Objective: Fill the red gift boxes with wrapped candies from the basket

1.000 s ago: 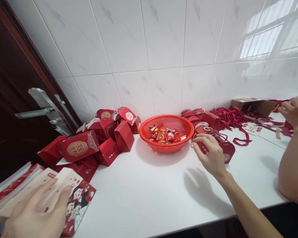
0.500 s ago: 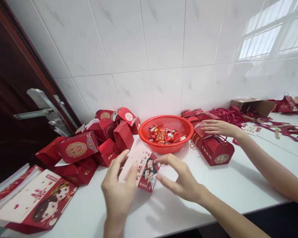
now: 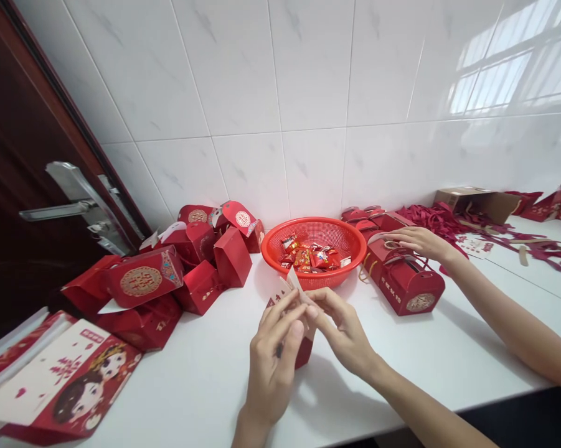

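Observation:
Just in front of the basket, a small red and cream card box (image 3: 304, 353) stands on the white table, mostly hidden behind my hands. My left hand (image 3: 275, 348) has its fingers bent round the box's left side and its pale top flaps. From the right, my right hand (image 3: 343, 323) pinches the same flaps, its fingertips meeting those of my left hand. The red plastic basket (image 3: 314, 281) behind holds several wrapped sweets (image 3: 308, 256).
Several red boxes (image 3: 142, 281) are piled at left, near a large printed bag (image 3: 60, 379). Another person's hand (image 3: 420, 241) rests on a red box (image 3: 408, 286) at right. Red ribbons (image 3: 427, 221) and an open cardboard box (image 3: 476, 202) lie behind.
My left hand has moved right and my hands have come together at the top of the small box. The box has turned, and its pale flaps now stand up between my fingers.

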The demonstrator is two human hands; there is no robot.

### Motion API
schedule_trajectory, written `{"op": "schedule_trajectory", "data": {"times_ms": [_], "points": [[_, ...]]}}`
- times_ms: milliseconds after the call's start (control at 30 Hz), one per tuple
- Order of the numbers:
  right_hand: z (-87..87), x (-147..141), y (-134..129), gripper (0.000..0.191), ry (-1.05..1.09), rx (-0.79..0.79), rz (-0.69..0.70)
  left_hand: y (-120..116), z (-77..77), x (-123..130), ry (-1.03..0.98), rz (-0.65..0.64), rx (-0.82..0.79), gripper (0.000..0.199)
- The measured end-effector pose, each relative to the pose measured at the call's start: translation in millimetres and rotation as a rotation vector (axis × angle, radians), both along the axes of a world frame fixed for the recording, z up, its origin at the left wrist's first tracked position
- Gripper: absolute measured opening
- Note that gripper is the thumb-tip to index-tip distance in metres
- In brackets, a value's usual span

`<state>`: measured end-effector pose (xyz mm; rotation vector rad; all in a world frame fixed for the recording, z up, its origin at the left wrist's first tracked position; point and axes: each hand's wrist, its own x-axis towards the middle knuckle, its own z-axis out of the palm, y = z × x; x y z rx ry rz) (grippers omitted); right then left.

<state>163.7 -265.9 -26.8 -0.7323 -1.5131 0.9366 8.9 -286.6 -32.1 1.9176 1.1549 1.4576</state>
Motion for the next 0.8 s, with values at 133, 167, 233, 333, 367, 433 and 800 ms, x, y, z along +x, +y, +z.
{"op": "schedule_trajectory", "data": {"times_ms": [133,167,233,333,367,433,800], "points": [[7.5,7,10,0.036,0.056,-0.115,0.053,5,-0.7,-5,0.077,0.169,0.094,0.028],[8.3,8,13,0.037,0.071,-0.155,0.089,6,-1.1,-8,0.089,0.227,0.121,0.027],[7.0,9,19,0.037,0.106,-0.272,0.183,8,-1.9,-13,0.104,0.311,0.137,0.024],[3.3,10,26,0.037,0.134,-0.475,0.316,10,-2.6,-19,0.061,0.301,0.051,0.022],[3.9,11,28,0.037,0.107,-0.507,0.353,10,-2.6,-20,0.034,0.270,0.015,0.022],[10.8,15,32,0.035,-0.019,-0.455,0.390,10,-2.4,-22,-0.014,0.208,-0.038,0.022],[57.6,53,159,0.023,-1.137,-0.054,0.065,13,-18.1,-24,-0.160,0.330,0.097,0.019]]}}
